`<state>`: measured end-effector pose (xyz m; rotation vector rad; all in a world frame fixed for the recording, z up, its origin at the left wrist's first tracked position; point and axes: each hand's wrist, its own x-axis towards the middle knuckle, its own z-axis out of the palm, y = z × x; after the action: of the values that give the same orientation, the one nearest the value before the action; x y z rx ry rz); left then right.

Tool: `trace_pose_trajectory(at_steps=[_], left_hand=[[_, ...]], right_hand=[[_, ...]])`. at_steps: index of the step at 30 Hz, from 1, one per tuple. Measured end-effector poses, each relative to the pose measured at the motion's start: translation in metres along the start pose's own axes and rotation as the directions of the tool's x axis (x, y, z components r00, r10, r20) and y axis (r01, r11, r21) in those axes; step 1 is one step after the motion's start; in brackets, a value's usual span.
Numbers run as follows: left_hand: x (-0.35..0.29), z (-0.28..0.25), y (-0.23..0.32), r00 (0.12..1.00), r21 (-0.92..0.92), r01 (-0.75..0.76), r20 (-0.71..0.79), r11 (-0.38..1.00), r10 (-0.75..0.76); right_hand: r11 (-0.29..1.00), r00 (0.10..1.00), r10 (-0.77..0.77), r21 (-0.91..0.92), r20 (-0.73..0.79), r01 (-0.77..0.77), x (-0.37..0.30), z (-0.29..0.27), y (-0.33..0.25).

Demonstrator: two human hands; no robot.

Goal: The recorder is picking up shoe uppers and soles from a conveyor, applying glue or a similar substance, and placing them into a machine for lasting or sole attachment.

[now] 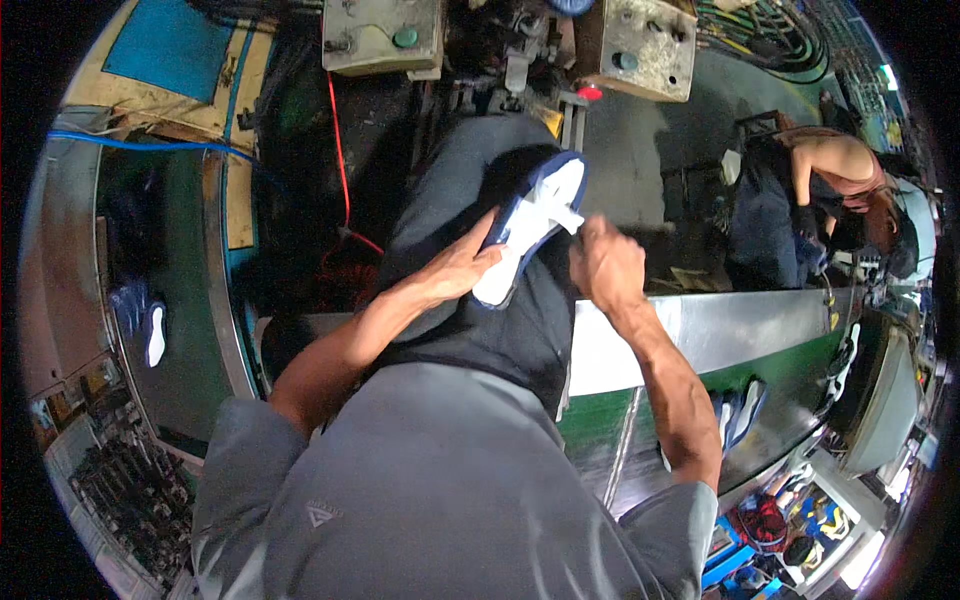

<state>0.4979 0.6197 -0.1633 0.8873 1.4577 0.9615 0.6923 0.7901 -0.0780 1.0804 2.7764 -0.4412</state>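
Observation:
A navy shoe upper [508,235] with a white underside lies bottom up across my lap. My left hand [462,268] grips its near left side, thumb on the white bottom and fingers round the edge. Beside the other edge, my right hand [610,262] is closed, its fingers curled toward the shoe. A short white strip [568,219] sticks out from the white bottom toward those fingers. Whether they pinch its end or something small cannot be made out.
Two worn control boxes [383,38] [640,45] flank machinery ahead, with a red button [589,93]. On my right, a metal-edged green conveyor [620,430] carries shoe parts [742,412]. Another shoe piece [156,335] lies at left. A co-worker [835,165] bends over at far right.

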Motion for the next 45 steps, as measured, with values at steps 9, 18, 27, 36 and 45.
trace_pose_trajectory(at_steps=[9,18,27,36,45], left_hand=[[-0.012,-0.009,0.011,0.982,-0.223,-0.025,0.179,0.975,0.066],[-0.017,-0.011,0.008,0.983,-0.156,0.058,0.182,0.986,-0.029],[-0.015,-0.011,0.038,0.997,0.361,0.062,0.023,0.931,-0.075],[-0.022,0.008,0.092,0.884,0.902,-0.341,0.212,0.264,0.417],[-0.023,0.014,0.187,0.647,0.593,-0.732,0.452,0.335,0.614]], right_hand=[[0.992,0.997,-0.068,0.104,-0.027,0.071,-0.004,-0.002,-0.016],[0.979,0.985,-0.117,0.15,-0.123,0.135,-0.046,0.016,-0.035],[0.933,0.965,0.261,0.261,-0.023,-0.246,-0.131,0.109,0.043],[0.879,0.856,0.452,0.285,-0.252,-0.381,-0.183,0.132,0.042],[0.861,0.844,0.195,0.499,-0.5,0.096,-0.058,0.083,0.006]])
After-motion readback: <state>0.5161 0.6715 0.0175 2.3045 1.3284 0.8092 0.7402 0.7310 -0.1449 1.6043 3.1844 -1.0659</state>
